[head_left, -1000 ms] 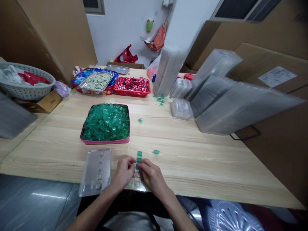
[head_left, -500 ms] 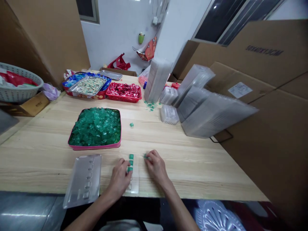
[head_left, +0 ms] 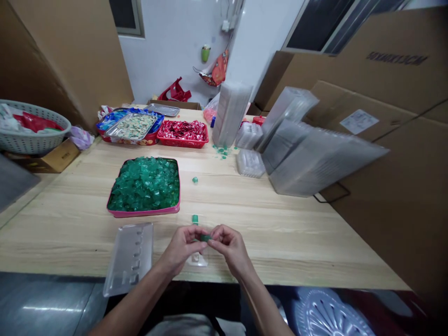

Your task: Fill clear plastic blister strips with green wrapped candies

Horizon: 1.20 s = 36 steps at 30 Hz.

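Note:
My left hand (head_left: 185, 245) and my right hand (head_left: 227, 242) meet in front of me, both closed in a pinch on one small green translucent piece (head_left: 206, 237). Under them lies a narrow clear plastic tray (head_left: 199, 262), mostly hidden by my fingers. One green piece (head_left: 195, 219) shows in its far end. To the left, a larger clear plastic tray (head_left: 131, 256) with a row of square pockets overhangs the table's front edge. Beyond it stands a pink-rimmed tin (head_left: 144, 213) heaped with green pieces (head_left: 145, 182).
A single green piece (head_left: 195, 180) lies mid-table. Behind are a red tray (head_left: 184, 143) of shiny red wrappers and a metal tray (head_left: 133, 126) of pale bits. Stacks of clear plastic trays (head_left: 301, 158) stand at the right against cardboard (head_left: 395, 93). A basket (head_left: 31, 135) is at the left.
My right hand has moved left with its green piece to meet my left hand, which has lifted from the narrow tray's pockets. The camera view has shifted slightly.

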{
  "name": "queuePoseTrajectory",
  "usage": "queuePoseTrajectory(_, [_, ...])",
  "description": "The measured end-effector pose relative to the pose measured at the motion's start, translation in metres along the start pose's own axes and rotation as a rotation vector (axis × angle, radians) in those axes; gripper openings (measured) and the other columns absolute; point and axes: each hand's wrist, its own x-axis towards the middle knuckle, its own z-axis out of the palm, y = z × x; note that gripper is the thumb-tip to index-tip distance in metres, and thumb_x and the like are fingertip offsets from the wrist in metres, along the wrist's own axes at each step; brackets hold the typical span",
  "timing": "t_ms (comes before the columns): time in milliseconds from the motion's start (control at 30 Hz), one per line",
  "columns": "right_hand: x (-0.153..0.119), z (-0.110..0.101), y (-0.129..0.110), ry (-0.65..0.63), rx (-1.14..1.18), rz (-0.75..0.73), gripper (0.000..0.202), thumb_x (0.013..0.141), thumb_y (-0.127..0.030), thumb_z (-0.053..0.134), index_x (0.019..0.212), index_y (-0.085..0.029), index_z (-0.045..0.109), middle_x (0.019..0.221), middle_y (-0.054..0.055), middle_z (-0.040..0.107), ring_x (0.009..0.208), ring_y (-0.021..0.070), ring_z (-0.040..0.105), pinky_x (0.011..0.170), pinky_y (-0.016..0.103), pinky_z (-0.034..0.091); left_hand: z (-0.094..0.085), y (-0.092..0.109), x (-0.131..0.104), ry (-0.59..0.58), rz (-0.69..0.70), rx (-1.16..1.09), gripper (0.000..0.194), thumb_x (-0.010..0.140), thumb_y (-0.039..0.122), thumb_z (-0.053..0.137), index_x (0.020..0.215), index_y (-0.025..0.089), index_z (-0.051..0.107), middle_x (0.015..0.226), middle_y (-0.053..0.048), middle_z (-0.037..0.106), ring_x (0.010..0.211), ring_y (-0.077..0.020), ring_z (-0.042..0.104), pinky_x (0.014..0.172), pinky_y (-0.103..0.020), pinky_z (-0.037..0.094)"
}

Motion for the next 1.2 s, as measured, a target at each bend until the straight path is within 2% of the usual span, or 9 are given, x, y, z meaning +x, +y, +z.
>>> queuePoseTrajectory(200, [-0.002,0.004,-0.002,-0.045,-0.339,-0.154,0.013,0.074,-0.030,0.069,0.072,-0.017,0.068,0.062,-0.001,0.053,0.058,0.0120,0.047,0.055,0.024,0.036,-0.009,-0.001,0.000,0.079,-0.079,0.004,0.016,0.050,0.009,0.069,0.064,0.012,0.062,0.059,0.002,0.059,0.057,-0.0078,0.048,0.054,-0.019,0.036])
queuePoseTrajectory(333, [-0.006,0.007,-0.003,-0.074,-0.541,-0.302,0.011,0.082,-0.020,0.059,0.072,-0.017,0.063,0.066,0.000,0.054,0.062,0.0129,0.050,0.058,0.025,0.038,-0.009,-0.001,0.000,0.041,-0.101,0.033,0.016,0.050,0.008,0.065,0.062,0.013,0.057,0.054,0.005,0.053,0.050,-0.0062,0.043,0.049,-0.018,0.031])
queuePoseTrajectory(533, [-0.005,0.008,-0.003,-0.129,-0.691,-0.476,0.018,0.089,-0.012,0.044,0.078,-0.018,0.057,0.072,0.002,0.053,0.067,0.0132,0.052,0.061,0.024,0.040,-0.008,-0.003,0.004,0.046,-0.119,0.064,0.011,0.050,0.010,0.058,0.056,0.015,0.050,0.045,0.008,0.044,0.040,-0.0044,0.033,0.042,-0.019,0.022])
queuePoseTrajectory(700, [0.000,0.007,-0.006,-0.248,-1.017,-0.564,0.025,0.081,-0.001,0.038,0.083,-0.017,0.057,0.076,0.004,0.053,0.065,0.0145,0.052,0.058,0.024,0.040,-0.009,-0.002,0.005,0.078,-0.086,0.065,0.013,0.049,0.010,0.057,0.054,0.016,0.047,0.045,0.008,0.042,0.044,-0.0051,0.033,0.044,-0.019,0.022])
queuePoseTrajectory(833, [0.004,0.014,0.000,-0.150,-1.170,-0.587,0.024,0.072,0.001,0.040,0.080,-0.016,0.055,0.074,0.005,0.052,0.062,0.0153,0.048,0.055,0.024,0.038,-0.003,0.003,0.003,0.138,-0.052,0.081,0.017,0.047,0.007,0.060,0.053,0.016,0.046,0.049,0.007,0.046,0.050,-0.0060,0.038,0.049,-0.018,0.027])
queuePoseTrajectory(933, [0.013,0.014,0.002,0.031,-0.999,-0.513,0.020,0.076,-0.004,0.039,0.072,-0.017,0.053,0.069,0.003,0.051,0.061,0.0145,0.047,0.056,0.025,0.037,0.001,0.007,-0.002,0.108,-0.072,0.087,0.019,0.046,0.006,0.062,0.052,0.016,0.047,0.049,0.007,0.047,0.050,-0.0061,0.039,0.049,-0.018,0.027])
queuePoseTrajectory(1000, [0.019,0.011,-0.001,0.120,-0.752,-0.369,0.017,0.081,-0.013,0.042,0.069,-0.017,0.053,0.063,0.001,0.050,0.058,0.0133,0.046,0.054,0.024,0.036,0.000,0.009,-0.006,0.079,-0.077,0.060,0.019,0.047,0.007,0.065,0.054,0.015,0.049,0.051,0.006,0.050,0.051,-0.0061,0.040,0.049,-0.018,0.028])
queuePoseTrajectory(1100, [0.022,0.005,-0.011,0.012,-0.331,-0.095,0.014,0.080,-0.026,0.053,0.071,-0.017,0.057,0.055,-0.003,0.046,0.051,0.0101,0.042,0.048,0.022,0.032,-0.004,0.013,-0.009,0.090,-0.056,-0.007,0.017,0.050,0.009,0.067,0.058,0.014,0.052,0.054,0.005,0.053,0.051,-0.0053,0.041,0.049,-0.017,0.029])
queuePoseTrajectory(1200, [0.020,0.004,-0.020,-0.095,-0.037,0.095,0.014,0.071,-0.029,0.066,0.074,-0.016,0.063,0.053,-0.005,0.048,0.046,0.0065,0.038,0.043,0.019,0.025,-0.008,0.016,-0.009,0.102,-0.080,-0.040,0.019,0.049,0.009,0.067,0.061,0.014,0.053,0.052,0.006,0.050,0.045,-0.0033,0.035,0.042,-0.017,0.021])
